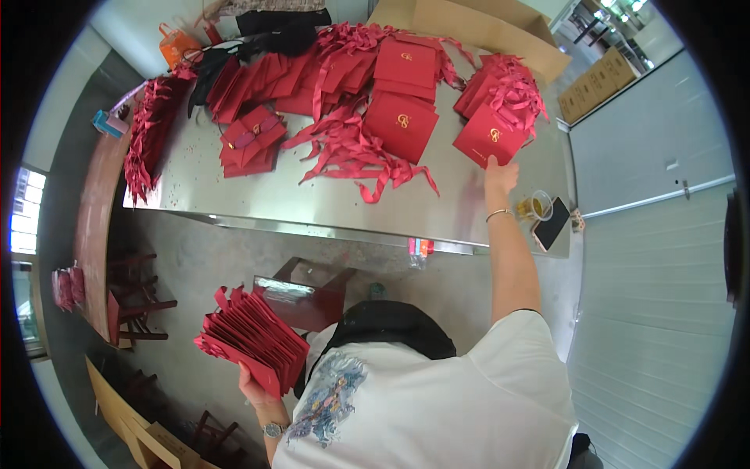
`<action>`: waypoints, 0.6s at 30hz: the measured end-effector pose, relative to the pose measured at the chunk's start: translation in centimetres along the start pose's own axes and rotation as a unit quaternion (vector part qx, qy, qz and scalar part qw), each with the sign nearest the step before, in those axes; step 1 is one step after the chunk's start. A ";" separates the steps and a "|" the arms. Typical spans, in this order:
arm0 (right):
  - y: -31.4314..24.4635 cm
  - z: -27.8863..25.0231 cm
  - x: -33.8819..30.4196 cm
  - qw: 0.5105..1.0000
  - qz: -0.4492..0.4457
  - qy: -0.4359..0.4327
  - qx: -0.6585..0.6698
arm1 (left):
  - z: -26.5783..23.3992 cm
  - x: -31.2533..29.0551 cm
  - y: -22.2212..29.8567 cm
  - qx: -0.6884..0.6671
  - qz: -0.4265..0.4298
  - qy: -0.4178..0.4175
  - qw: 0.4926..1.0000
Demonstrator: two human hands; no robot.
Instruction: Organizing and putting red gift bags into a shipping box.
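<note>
Low on the left, my left hand [255, 388] is closed around a thick stack of red gift bags [266, 336] with ribbon ends, held away from the table. My right hand [501, 180] reaches to the right part of the table and pinches the near edge of a red gift bag [486, 141] with a gold emblem. That bag lies on top of a pile with tangled red ribbons [519, 102]. Its underside and some of my right fingertips are hidden.
On the metal table [258, 190] lie more red bag piles [406, 66], loose ribbons [355, 152], and glasses [255, 133] on a small stack. A plastic cup [536, 205] and phone [551, 225] lie near the right edge. A stool [312, 301] stands below; a cardboard box [476, 31] sits behind.
</note>
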State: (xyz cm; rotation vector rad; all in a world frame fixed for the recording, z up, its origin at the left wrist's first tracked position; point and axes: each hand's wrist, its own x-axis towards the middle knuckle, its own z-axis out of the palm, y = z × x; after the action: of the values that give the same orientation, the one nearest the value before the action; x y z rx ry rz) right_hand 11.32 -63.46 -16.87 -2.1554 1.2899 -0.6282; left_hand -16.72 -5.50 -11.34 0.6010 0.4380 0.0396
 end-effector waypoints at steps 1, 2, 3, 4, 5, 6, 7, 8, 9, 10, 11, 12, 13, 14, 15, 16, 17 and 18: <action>-0.9 0.0 0.4 0.995 0.093 0.010 -0.033 | 0.5 -0.3 -0.5 0.007 0.007 0.002 1.000; -1.2 -0.1 1.3 0.988 0.134 -0.026 -0.069 | 1.0 -0.6 -0.8 0.004 0.003 0.000 1.000; -1.5 0.0 1.6 0.988 0.137 -0.031 -0.066 | 1.4 -0.7 -1.1 0.001 -0.001 -0.002 1.000; -1.7 -0.1 1.7 0.987 0.151 -0.030 -0.051 | 1.8 -0.7 -1.3 0.006 0.003 -0.001 1.000; -1.6 -0.4 1.7 0.985 0.166 -0.026 -0.040 | 2.2 -0.9 -1.5 0.009 0.005 0.007 1.000; -1.0 -0.2 1.8 0.985 0.167 -0.029 -0.040 | 2.5 -1.0 -1.7 0.011 0.006 0.015 1.000; -0.3 0.3 1.9 0.990 0.138 -0.006 -0.013 | 2.8 -1.1 -1.9 0.012 0.006 0.016 1.000; 0.3 0.6 2.1 0.994 0.106 0.017 0.015 | 3.1 -1.1 -2.2 0.010 0.009 0.013 1.000; 0.9 0.7 2.3 0.994 0.104 0.017 0.015 | 3.4 -1.1 -2.4 0.007 0.011 0.010 1.000; 1.6 0.6 2.6 0.996 0.086 0.035 0.006 | 3.5 -0.9 -2.6 0.004 0.011 0.010 1.000; 1.4 0.3 2.2 0.997 0.066 0.049 -0.003 | 3.6 -0.8 -2.9 0.000 0.012 0.021 1.000; 1.1 -0.1 1.9 0.997 0.062 0.048 -0.004 | 3.6 -0.7 -3.1 -0.004 0.011 0.031 0.999; 0.8 -0.6 1.6 0.997 0.051 0.061 0.015 | 3.8 -0.7 -3.4 -0.008 0.012 0.033 0.999; 0.2 -1.1 1.1 0.996 0.039 0.073 0.034 | 4.1 -0.8 -3.4 -0.007 0.016 0.039 0.999; 0.0 -1.3 1.1 0.996 0.036 0.072 0.034 | 4.2 -0.9 -3.5 -0.007 0.020 0.046 0.999; -0.1 -1.5 1.3 0.988 0.004 0.089 0.128 | 4.0 -0.9 -3.4 -0.010 0.021 0.048 0.999; -0.5 -1.4 1.4 0.970 -0.031 0.099 0.222 | 3.4 -1.1 -3.4 -0.003 0.024 0.061 0.998; -0.8 -1.3 1.4 0.941 -0.063 0.105 0.315 | 2.9 -1.3 -3.3 0.003 0.027 0.076 0.997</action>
State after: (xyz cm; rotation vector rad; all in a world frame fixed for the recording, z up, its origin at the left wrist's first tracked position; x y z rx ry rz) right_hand 11.65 -64.64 -15.21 -1.6707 0.8812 -1.1702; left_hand -17.05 -9.99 -10.55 0.6183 0.5691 0.1371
